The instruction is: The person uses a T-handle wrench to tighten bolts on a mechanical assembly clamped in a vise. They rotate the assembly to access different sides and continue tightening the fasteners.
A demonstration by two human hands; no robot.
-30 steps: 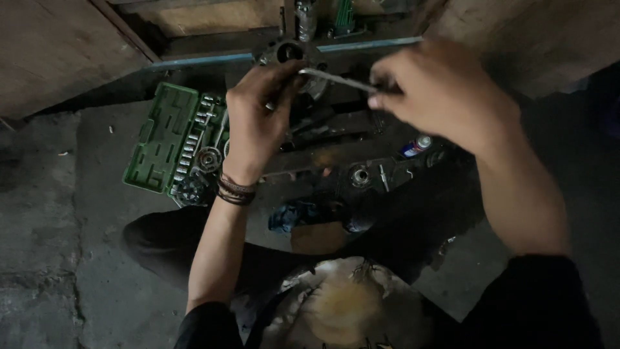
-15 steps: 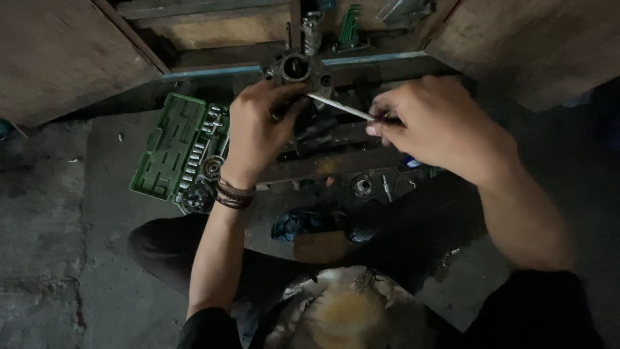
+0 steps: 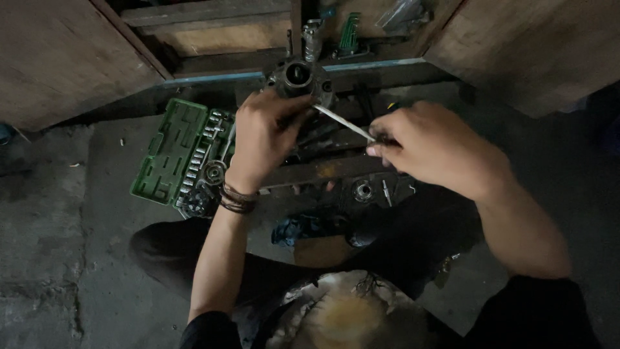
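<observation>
At the bottom of the frame a pale printed shirt front (image 3: pixel 336 310) and dark trousers (image 3: pixel 194 258) are seen. Just above, one blue rag (image 3: pixel 300 227) and one round bearing-like part (image 3: pixel 363 190) lie at mid-frame. One open green socket set case (image 3: pixel 169 150) is seen at centre left.

The left hand (image 3: pixel 261 139), with dark wristbands (image 3: pixel 236 199), is closed loosely against the one round metal housing (image 3: pixel 298 76) at upper centre. The right hand (image 3: pixel 429 145) is pinched shut on one thin metal rod (image 3: pixel 343 121), whose tip rests at the housing.

Compared with half a second ago, the rod is held at much the same slant, and both hands and the housing are framed slightly lower; the probing is judged to be continuing. Two wooden panels (image 3: pixel 58 52) flank the upper corners.
</observation>
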